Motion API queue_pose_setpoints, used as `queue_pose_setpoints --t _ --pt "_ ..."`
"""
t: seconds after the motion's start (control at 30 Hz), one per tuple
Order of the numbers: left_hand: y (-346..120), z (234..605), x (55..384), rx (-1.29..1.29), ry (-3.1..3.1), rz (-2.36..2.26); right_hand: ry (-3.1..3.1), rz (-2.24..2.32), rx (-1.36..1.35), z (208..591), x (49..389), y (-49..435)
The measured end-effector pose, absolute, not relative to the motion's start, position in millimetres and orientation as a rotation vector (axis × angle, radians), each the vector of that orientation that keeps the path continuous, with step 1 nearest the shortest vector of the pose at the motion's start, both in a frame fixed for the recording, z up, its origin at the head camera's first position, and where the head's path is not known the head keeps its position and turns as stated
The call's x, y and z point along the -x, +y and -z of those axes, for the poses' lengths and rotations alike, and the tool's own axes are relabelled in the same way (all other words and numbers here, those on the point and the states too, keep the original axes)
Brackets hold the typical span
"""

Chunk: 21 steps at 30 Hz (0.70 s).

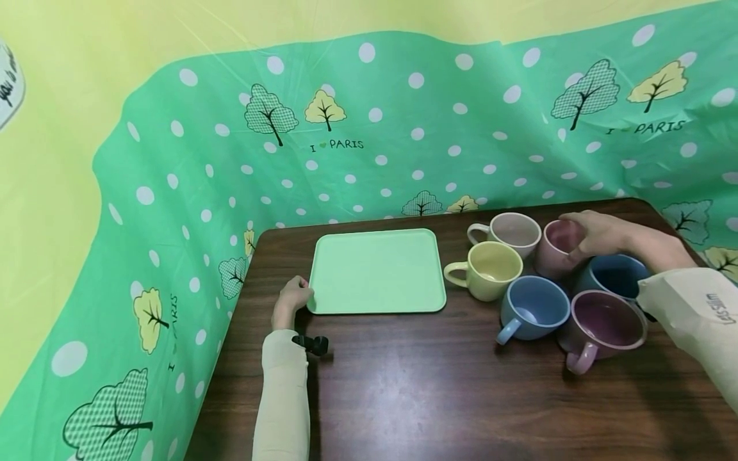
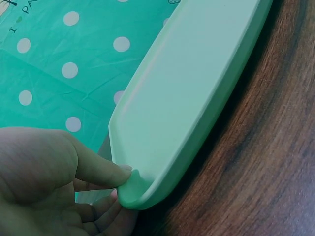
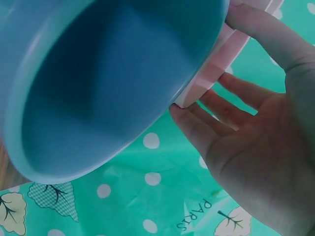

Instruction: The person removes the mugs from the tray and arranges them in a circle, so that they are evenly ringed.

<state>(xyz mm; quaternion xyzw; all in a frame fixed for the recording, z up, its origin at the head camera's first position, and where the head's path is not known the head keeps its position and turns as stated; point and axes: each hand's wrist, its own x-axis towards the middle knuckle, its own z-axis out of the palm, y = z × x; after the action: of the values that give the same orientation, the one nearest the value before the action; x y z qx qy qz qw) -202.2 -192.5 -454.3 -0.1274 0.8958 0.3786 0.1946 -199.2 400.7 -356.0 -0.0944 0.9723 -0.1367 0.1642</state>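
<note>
My left hand (image 1: 293, 298) pinches the near-left corner of a pale green tray (image 1: 377, 272) between thumb and fingers. The left wrist view shows the thumb on top of the tray's rim (image 2: 147, 196). At the far right, my right hand (image 1: 602, 235) grips a pink mug (image 1: 549, 259) across its rim and side. In the right wrist view a dark blue mug (image 3: 113, 93) hides most of that pink mug (image 3: 202, 83). Beside the pink mug stand a pale pinkish-white mug (image 1: 519, 232) and a yellow mug (image 1: 490, 272).
Nearer on the brown wooden table (image 1: 403, 384) stand a light blue mug (image 1: 533, 310) and a purple mug (image 1: 605, 323). The dark blue mug sits under my right forearm. A green and yellow patterned cloth (image 1: 346, 128) hangs behind and left of the table.
</note>
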Motion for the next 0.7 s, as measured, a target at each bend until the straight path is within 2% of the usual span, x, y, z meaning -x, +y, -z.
queue_pose_setpoints --t 0.7 --pt "-191.7 454.3 203.1 0.365 2.525 -1.05 2.688 0.575 0.281 360.2 193.2 400.5"
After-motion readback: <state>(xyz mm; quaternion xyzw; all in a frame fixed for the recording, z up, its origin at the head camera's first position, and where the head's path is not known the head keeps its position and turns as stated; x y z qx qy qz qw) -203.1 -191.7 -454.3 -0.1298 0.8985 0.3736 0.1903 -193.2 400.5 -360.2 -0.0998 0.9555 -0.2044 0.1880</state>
